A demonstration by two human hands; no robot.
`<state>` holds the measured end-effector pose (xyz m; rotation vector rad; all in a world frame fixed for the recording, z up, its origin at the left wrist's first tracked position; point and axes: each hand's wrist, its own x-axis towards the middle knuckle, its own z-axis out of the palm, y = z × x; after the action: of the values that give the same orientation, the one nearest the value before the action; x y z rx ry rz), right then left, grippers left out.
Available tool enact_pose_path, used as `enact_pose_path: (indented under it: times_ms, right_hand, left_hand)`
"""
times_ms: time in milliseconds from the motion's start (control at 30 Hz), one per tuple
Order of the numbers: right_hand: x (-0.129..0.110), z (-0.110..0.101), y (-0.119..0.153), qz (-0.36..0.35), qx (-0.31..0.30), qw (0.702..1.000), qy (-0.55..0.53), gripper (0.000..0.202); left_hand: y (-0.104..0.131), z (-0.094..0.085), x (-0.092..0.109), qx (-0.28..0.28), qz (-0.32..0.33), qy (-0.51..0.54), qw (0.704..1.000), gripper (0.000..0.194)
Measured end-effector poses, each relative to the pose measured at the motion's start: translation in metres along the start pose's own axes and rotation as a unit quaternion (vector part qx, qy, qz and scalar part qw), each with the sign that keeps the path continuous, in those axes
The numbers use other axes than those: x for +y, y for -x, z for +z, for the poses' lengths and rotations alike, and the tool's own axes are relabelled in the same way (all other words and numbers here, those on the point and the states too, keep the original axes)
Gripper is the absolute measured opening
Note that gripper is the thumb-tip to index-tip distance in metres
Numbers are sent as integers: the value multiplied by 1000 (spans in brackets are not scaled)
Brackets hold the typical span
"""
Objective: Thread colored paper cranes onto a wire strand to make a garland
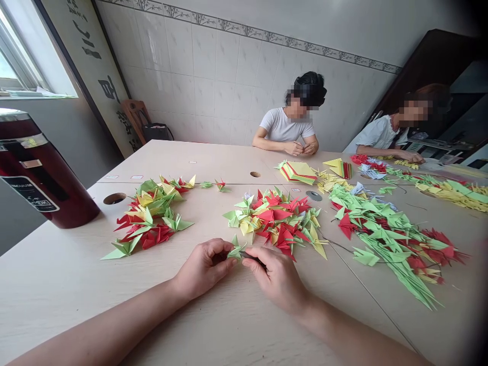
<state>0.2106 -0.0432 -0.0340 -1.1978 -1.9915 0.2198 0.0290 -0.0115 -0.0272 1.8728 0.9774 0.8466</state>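
My left hand [202, 267] pinches a light green folded paper crane [235, 249] between thumb and forefinger, just above the table. From the other side, my right hand [280, 279] grips a slim dark tool [247, 254]; its tip touches or lies very near the crane. Fingers cover most of that tool, so its kind is unclear. Right behind my hands is a pile of red, yellow and green paper cranes [272, 216]. Another heap of cranes [148, 218] lies to the left, curving toward the back.
A dark red vacuum flask [49, 178] stands at the left edge. Stacked paper [299, 172] lies farther back. Bundled green and red folded paper [392, 239] covers the right side, with dark cords. Across the table sit two people, one in a white shirt [285, 127].
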Motion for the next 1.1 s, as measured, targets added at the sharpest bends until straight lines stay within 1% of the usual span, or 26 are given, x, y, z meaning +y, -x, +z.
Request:
enact_pose_path:
  times_ms: [167,300,433,500,600,733,867,1000,1100]
  right_hand:
    - [1,0,0,4,0,1000,0,13]
    - [1,0,-1,10,-5,1000,-20,13]
    - [-1,0,0,23,-2,997,-80,17]
    - [-3,-1,0,27,5,993,-115,21]
    - [-7,-4,-1,23,13,989,-143,21]
    - [-9,-5,-2,22,1,992,-122,17]
    - [-6,-3,-2,26,-11,996,-80,17]
    - [-3,-1,-1,28,-8,998,-63,16]
    - [-2,0,-1,27,-6,998,-62,15]
  left_hand:
    - [0,0,0,3,-2,-1,1000,14]
    - [0,0,1,7,-3,0,1000,12]
    - [-1,1,-2,14,2,23,1000,16]
    - [-1,1,-4,12,3,35,999,19]
    - [-1,2,-6,5,1,47,999,21]
    - [-1,2,-6,4,-10,88,996,18]
    - [-2,2,-7,-11,-22,120,993,15]
    - [-2,2,-7,-19,-24,122,992,14]
    - [-1,2,-7,-23,-22,102,994,14]
